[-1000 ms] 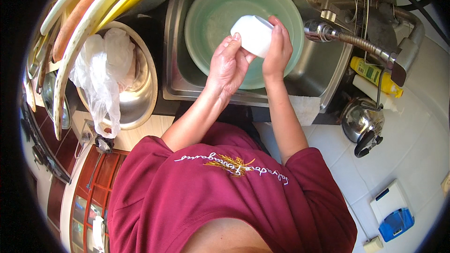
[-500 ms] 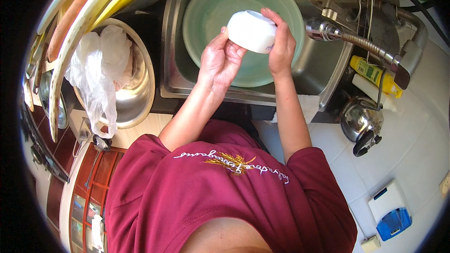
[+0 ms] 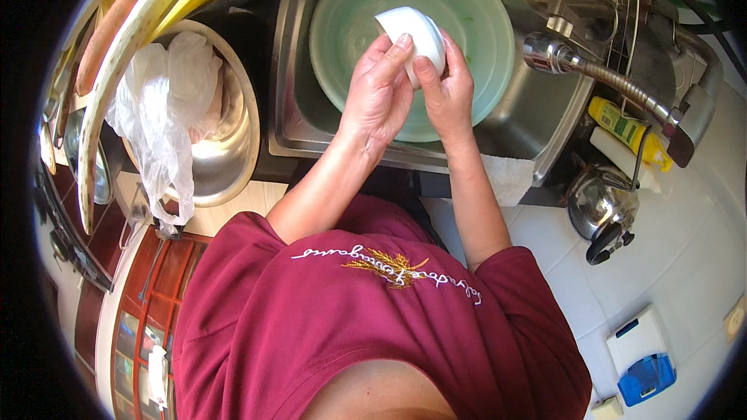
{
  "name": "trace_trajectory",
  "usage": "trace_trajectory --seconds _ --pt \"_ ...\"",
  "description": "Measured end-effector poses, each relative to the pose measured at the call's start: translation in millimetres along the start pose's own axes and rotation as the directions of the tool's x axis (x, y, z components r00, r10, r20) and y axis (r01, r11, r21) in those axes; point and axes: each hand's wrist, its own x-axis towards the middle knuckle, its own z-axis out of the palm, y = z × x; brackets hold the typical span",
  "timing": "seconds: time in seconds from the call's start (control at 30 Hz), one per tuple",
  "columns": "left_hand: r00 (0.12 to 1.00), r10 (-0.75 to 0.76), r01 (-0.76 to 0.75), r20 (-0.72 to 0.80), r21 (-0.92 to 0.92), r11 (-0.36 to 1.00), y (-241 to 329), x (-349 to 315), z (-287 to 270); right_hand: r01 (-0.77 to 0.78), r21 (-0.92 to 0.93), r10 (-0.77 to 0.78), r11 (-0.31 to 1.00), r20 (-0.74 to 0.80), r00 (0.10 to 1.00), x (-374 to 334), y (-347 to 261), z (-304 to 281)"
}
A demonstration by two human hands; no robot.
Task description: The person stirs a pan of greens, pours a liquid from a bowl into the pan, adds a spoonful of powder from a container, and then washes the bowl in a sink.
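Observation:
A white bowl [image 3: 418,37] is tilted on its side between my two hands, over a wide pale green basin [image 3: 342,0]. My left hand [image 3: 383,82] grips the bowl from the left, its thumb pressed on the outer wall. From the right, my right hand [image 3: 447,89] holds the bowl too, with the thumb in front and the fingers behind. The bowl hides part of the fingers of both hands. The basin stands in a stainless steel sink [image 3: 537,109].
A flexible metal faucet [image 3: 615,82] reaches over the sink from the right. Left of the sink, a metal bowl [image 3: 250,136] holds a clear plastic bag [image 3: 159,101]. A yellow bottle [image 3: 622,126] and a shiny kettle [image 3: 597,206] stand at the right. Long-handled utensils [image 3: 124,54] hang at upper left.
The white bowl has turned from lying nearly upside down to standing on its side. My right hand has shifted lower and left on it, and my left thumb now lies across its wall.

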Motion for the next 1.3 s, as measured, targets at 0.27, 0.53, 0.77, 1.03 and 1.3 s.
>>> trace_trajectory --seconds 0.27,0.53,0.77,1.03,1.3 --pt "0.999 -0.022 0.020 -0.028 -0.070 0.997 3 7 -9 -0.104 0.153 0.063 0.983 0.250 0.966 4 -5 -18" --pt "0.990 -0.129 0.114 -0.057 -0.210 0.971 -11 4 -18 -0.252 0.251 0.254 0.935 0.025 0.967 -1 -18 3" --pt "0.949 -0.076 -0.039 0.306 0.354 0.934 -14 -6 -32 -0.362 0.299 0.408 0.883 -0.108 0.907 -4 -16 12" --pt "0.936 -0.029 -0.296 0.352 0.828 0.477 -15 -6 -40 0.003 -0.299 -0.053 0.954 -0.160 0.986 -4 7 6" --pt "0.810 -0.305 -0.540 0.501 0.840 -0.054 -11 -6 -55 -0.591 0.092 0.571 0.802 0.175 0.802 2 25 -27"
